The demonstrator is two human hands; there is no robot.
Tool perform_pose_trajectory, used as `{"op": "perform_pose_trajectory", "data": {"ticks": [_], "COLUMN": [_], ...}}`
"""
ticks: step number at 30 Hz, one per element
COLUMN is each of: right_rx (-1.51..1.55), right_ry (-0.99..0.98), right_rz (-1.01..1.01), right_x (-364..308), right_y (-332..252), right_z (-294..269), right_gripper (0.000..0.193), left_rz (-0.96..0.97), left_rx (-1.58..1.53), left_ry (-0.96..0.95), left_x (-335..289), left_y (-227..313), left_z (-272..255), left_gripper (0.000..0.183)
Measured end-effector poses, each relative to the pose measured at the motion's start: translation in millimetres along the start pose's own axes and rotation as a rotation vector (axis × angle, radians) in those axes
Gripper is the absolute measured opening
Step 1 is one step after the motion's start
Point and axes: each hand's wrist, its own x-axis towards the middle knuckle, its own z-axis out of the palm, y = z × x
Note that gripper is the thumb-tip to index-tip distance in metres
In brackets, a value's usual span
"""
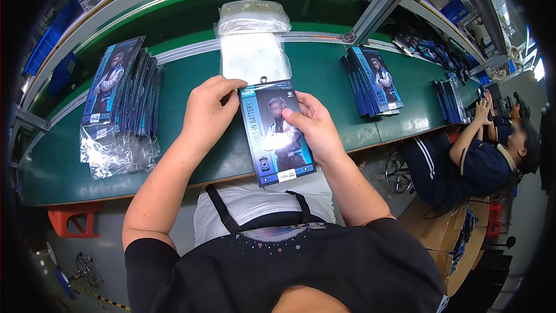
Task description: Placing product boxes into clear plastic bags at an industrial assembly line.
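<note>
A flat retail box (pixel 267 139), dark blue with a printed picture of a person and a hang tab at its top, is held tilted over the table's near edge. My right hand (pixel 317 129) grips its right side, thumb on the front and fingers behind. At the upper left corner my left hand (pixel 211 107) is closed, fingertips pinching the box's top edge, where a shiny strip of clear film shows. Beyond the box lies a stack of clear plastic bags (pixel 255 55), its far end bunched up.
The green table (pixel 191 64) carries a row of bagged boxes (pixel 110 84) on the left and more boxes (pixel 376 81) on the right. A metal frame post (pixel 385 3) rises at the back. A co-worker (pixel 492 150) sits at right, near an open carton (pixel 449 235).
</note>
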Motion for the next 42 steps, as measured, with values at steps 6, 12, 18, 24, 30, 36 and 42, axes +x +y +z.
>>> {"op": "perform_pose_trajectory", "data": {"ticks": [6, 12, 18, 24, 30, 36, 42], "right_rx": [0.160, 0.138, -0.283, -0.589, -0.424, -0.795, -0.740], "right_ry": [0.135, 0.025, -0.429, -0.091, 0.157, -0.530, 0.149], "right_rz": [0.097, 0.073, 0.042, -0.483, -0.976, -0.758, -0.905], "right_x": [0, -16, -24, -26, -45, -52, -36], "right_y": [-3, 6, -8, -33, -56, -24, -39], "right_z": [-3, 7, 1, 9, 4, 48, 18], "right_gripper": [0.024, 0.023, 0.088, 0.079, 0.019, 0.024, 0.018], "left_rz": [-0.053, -0.772, -0.907, -0.765, -0.601, -1.006, -0.841], "left_rx": [-0.282, -1.483, -1.716, -1.621, -1.399, -1.538, -1.565], "left_ry": [-0.120, 0.022, -0.005, -0.219, -0.663, -0.284, -0.323], "left_x": [-19, -26, -14, -35, -28, -49, -45], "left_y": [6, 4, -4, 63, 49, 46, 26], "left_z": [-8, 17, 4, 18, -2, 29, -11], "left_gripper": [0.031, 0.040, 0.033, 0.039, 0.060, 0.042, 0.057]}}
